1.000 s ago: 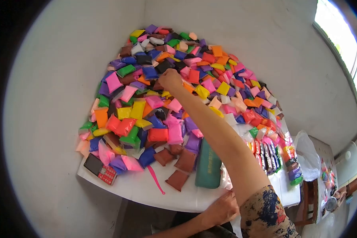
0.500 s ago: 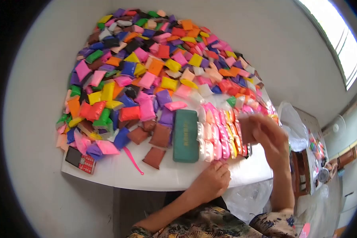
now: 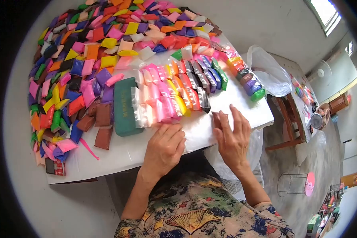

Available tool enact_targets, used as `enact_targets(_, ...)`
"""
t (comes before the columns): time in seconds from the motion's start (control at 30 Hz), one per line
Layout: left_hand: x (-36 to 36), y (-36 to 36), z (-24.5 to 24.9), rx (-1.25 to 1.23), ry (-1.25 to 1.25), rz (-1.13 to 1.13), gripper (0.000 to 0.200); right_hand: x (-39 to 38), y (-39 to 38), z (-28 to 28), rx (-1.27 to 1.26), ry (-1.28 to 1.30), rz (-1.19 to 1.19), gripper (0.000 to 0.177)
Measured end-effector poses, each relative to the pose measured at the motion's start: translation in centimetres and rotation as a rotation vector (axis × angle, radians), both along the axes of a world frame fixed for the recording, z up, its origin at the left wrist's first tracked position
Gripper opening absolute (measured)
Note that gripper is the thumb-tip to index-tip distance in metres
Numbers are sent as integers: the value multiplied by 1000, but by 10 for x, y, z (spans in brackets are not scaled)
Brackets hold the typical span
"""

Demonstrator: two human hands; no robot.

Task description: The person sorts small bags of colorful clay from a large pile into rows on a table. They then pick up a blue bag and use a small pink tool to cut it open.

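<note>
Small sealed packets [image 3: 162,93] of soft coloured material lie in neat overlapping rows, running from white through pink, yellow and red to black, with brown, purple, blue and green further back. My left hand [image 3: 165,147] rests with curled fingers against the near edge of the pink packets; its fingertips are hidden. Beside the near row's black packet [image 3: 203,100], my right hand [image 3: 233,139] has thumb and index finger close together around a brown packet [image 3: 215,118], of which only a dark edge shows. A green case [image 3: 127,107] stands against the rows' left end.
A large heap of mixed packets [image 3: 87,51] covers the table's left and back. A finished-looking clear bag of packets [image 3: 248,81] lies at right, near a crumpled plastic bag [image 3: 269,71]. A calculator [image 3: 55,167] and pink strip [image 3: 89,149] lie left; a stool [image 3: 308,184] stands right.
My view has swung to the right. My right hand has come down from above the rows to beside the near black packet, bringing the brown packet. My left hand stays at the near edge.
</note>
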State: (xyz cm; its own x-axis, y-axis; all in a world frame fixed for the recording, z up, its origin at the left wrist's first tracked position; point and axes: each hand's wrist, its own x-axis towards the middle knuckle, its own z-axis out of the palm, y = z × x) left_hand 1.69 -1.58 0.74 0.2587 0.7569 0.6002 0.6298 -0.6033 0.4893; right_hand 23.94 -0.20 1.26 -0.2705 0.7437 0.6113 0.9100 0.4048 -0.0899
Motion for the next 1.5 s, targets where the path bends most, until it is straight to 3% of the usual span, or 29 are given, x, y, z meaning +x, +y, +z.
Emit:
enact_targets(0.17, 2, -1, 9, -45, 49, 25, 17, 11, 4, -18, -175, 1, 179, 56)
enact_targets(0.53, 39, -3, 16, -83, 102, 30, 24, 9, 0, -16, -236, 51, 197, 62)
enact_targets(0.63, 62, 9, 5, -27, 125, -45, 26, 25, 3, -8, -394, 390, 361, 58)
enact_targets(0.73, 70, 18, 0, 21, 153, -7, 28, 39, -5, 2, -287, 516, 256, 51)
enact_targets(0.77, 71, 20, -2, 42, 156, -6, 27, 42, -5, -1, -230, 457, 189, 38)
enact_targets(0.87, 76, 22, -5, 50, 117, -22, 24, 47, -3, -11, -151, 193, 149, 31)
enact_targets(0.9, 77, 23, -5, 59, 120, -24, 22, 43, 0, -14, -98, 213, 171, 23)
enact_targets(1.1, 79, 28, -12, 134, 184, -41, 11, 35, 7, -18, 29, 98, 169, 14)
enact_targets(1.23, 80, 26, -8, 149, 225, -27, 9, 29, 3, -15, 44, 134, 144, 19)
enact_targets(1.33, 78, 24, -6, 181, 170, -16, 9, 30, -1, -12, -140, 502, 225, 15)
enact_targets(1.43, 77, 21, -5, 221, 112, -16, 11, 26, -3, -4, -365, 931, 65, 24)
enact_targets(1.5, 78, 19, -5, 247, 97, -17, 14, 26, 0, -1, -563, 1137, 93, 31)
